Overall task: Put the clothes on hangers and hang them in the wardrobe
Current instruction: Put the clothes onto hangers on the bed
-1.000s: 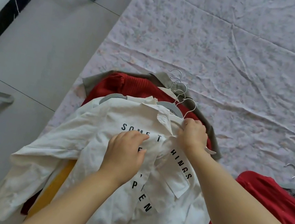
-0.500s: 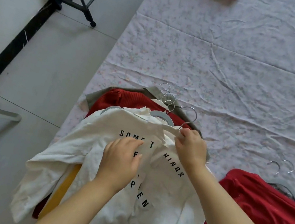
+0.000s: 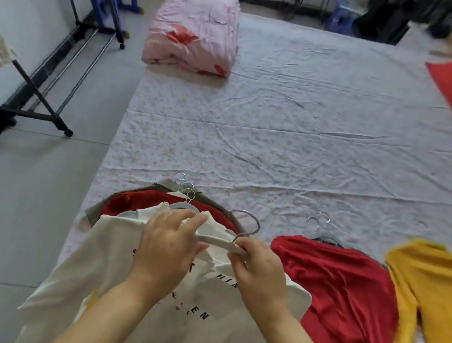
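Observation:
A white shirt with black lettering lies on top of a pile of hangered clothes at the bed's near edge. My right hand grips the bar of a pale hanger whose metal hook curves up just beyond it. My left hand pinches the shirt's collar beside the hanger bar. Under the shirt show a dark red knit and a grey-green garment, with several hooks sticking out.
A red garment on a grey hanger and a yellow garment lie to the right on the bed sheet. A folded pink quilt sits far back. Black clothes rack legs stand on the floor at left.
My head has lifted, so much more of the room shows. Both hands moved up to the shirt's collar; the right hand now holds the hanger bar with its hook raised.

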A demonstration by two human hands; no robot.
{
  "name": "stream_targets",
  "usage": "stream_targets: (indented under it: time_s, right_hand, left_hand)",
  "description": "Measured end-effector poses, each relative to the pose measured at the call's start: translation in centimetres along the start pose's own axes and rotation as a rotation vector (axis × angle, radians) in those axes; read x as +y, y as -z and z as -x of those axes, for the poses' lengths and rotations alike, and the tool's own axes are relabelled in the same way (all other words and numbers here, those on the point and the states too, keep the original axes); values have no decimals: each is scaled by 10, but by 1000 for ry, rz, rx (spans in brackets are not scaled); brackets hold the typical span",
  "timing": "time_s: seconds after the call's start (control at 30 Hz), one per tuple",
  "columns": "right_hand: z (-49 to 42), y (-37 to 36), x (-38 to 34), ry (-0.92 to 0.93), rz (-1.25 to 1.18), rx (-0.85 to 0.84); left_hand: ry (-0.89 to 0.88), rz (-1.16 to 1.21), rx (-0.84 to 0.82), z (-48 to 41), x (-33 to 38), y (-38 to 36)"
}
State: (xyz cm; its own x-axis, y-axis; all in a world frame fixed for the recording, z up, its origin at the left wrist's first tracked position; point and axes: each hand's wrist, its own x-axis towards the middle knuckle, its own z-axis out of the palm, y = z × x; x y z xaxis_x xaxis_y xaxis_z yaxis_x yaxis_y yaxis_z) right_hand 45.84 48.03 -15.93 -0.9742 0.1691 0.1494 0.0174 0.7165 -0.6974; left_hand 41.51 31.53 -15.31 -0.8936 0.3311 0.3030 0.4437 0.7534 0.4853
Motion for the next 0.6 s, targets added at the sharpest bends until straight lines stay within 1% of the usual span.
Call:
stream_targets:
  time_s: [0.17,0.27,0.37,0.53,0.6]
  right_hand:
    - [70,54,-22,-99,7,135]
    - [115,81,-29,-144,-4,232]
    - [156,110,-28,-201,16,333]
    - [222,165,-14,-296,53,498]
    - [247,189,-4,-328,65,550]
  left_hand:
    - [-202,73,-6,26,34,20]
    - [-232,118,-54,44,65,24]
    - [-306,164,-73,61,104,20]
    - [-392,284,-152,88,181,10]
    - [-393,348,-196,98,213,3]
